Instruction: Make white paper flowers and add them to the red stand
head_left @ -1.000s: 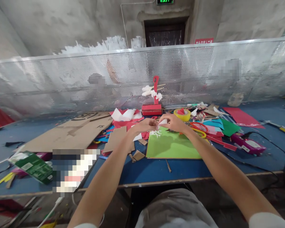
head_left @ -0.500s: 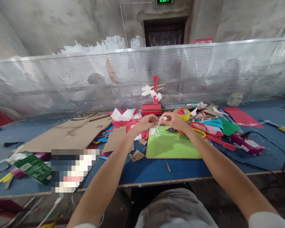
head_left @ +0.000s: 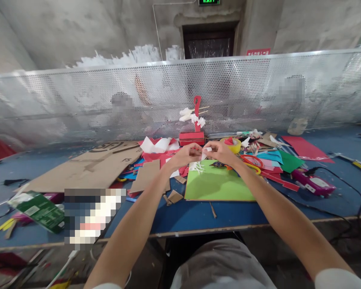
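Observation:
My left hand and my right hand meet over the far part of a light green sheet. Between their fingertips is a small white piece that looks like thin paper or tissue, and both hands pinch it. Just below my left fingers lies or hangs a white branching shape with thin prongs; I cannot tell whether it is joined to the piece. Behind the hands stands a red upright on a red box-like base, with white tufts attached to it.
Cardboard sheets cover the left of the blue table. Yellow tape, coloured paper scraps and a purple device with a black cord lie to the right. A perforated metal screen runs along the back.
The white piece between my fingertips shows slightly larger, its lower part now visible between the hands. Both arms stay almost where they were.

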`<act>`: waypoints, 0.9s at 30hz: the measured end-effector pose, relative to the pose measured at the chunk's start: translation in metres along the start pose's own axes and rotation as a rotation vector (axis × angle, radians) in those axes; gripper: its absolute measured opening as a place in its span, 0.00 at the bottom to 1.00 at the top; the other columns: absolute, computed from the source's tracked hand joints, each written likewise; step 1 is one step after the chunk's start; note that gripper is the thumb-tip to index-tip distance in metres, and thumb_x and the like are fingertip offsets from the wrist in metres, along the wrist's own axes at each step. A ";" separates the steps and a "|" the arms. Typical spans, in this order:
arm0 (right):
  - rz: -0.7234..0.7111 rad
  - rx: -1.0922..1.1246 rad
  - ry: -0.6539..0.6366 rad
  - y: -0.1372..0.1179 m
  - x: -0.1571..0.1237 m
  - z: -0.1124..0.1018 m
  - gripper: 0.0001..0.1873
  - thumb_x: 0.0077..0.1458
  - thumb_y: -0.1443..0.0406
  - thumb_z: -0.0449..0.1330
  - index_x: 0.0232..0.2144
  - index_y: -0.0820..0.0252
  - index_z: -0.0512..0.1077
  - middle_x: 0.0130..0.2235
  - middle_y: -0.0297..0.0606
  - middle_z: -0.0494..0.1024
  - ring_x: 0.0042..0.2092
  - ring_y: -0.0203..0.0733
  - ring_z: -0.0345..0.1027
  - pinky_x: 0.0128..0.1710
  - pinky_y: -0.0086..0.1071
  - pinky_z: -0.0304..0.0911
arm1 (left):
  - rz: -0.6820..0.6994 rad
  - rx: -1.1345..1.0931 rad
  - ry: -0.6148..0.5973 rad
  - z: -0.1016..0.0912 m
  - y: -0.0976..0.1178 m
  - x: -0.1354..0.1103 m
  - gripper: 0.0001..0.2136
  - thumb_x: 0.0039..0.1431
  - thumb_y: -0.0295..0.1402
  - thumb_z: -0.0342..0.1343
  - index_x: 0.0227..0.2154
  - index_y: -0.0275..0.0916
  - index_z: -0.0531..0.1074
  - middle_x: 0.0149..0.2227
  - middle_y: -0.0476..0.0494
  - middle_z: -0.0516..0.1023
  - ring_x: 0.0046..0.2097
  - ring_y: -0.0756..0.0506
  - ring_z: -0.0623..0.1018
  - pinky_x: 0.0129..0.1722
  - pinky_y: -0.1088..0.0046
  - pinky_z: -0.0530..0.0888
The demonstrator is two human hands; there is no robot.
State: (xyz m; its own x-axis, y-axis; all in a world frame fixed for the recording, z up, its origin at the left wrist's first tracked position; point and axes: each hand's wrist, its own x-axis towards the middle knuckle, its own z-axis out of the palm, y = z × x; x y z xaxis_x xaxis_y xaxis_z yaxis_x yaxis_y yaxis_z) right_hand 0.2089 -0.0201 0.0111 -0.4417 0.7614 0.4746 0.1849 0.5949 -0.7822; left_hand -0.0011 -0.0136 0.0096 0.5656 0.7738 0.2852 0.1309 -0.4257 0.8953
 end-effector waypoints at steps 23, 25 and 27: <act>0.115 0.059 0.034 0.004 0.003 0.001 0.13 0.54 0.55 0.61 0.36 0.58 0.68 0.24 0.30 0.70 0.23 0.33 0.61 0.24 0.28 0.57 | 0.194 0.204 0.025 0.004 0.003 -0.001 0.09 0.58 0.33 0.57 0.41 0.38 0.75 0.38 0.43 0.77 0.36 0.49 0.74 0.37 0.71 0.71; 0.120 0.056 0.012 0.004 0.003 0.001 0.13 0.53 0.58 0.61 0.38 0.58 0.68 0.25 0.30 0.70 0.24 0.33 0.62 0.24 0.28 0.58 | 0.185 0.221 0.052 0.005 0.002 -0.001 0.09 0.58 0.34 0.57 0.40 0.38 0.75 0.38 0.43 0.78 0.36 0.49 0.75 0.38 0.70 0.72; 0.122 0.059 -0.019 0.006 0.003 0.002 0.14 0.52 0.60 0.62 0.40 0.58 0.67 0.26 0.31 0.72 0.25 0.34 0.64 0.25 0.28 0.59 | 0.171 0.229 0.076 0.006 0.003 -0.001 0.08 0.58 0.33 0.57 0.39 0.38 0.75 0.38 0.43 0.78 0.37 0.48 0.76 0.39 0.70 0.72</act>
State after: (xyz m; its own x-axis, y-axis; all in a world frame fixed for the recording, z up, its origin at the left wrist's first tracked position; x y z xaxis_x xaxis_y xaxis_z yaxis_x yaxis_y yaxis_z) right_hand 0.2071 -0.0151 0.0073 -0.4359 0.8218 0.3670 0.1862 0.4813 -0.8565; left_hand 0.0035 -0.0179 0.0100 0.5336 0.7111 0.4579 0.2244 -0.6411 0.7339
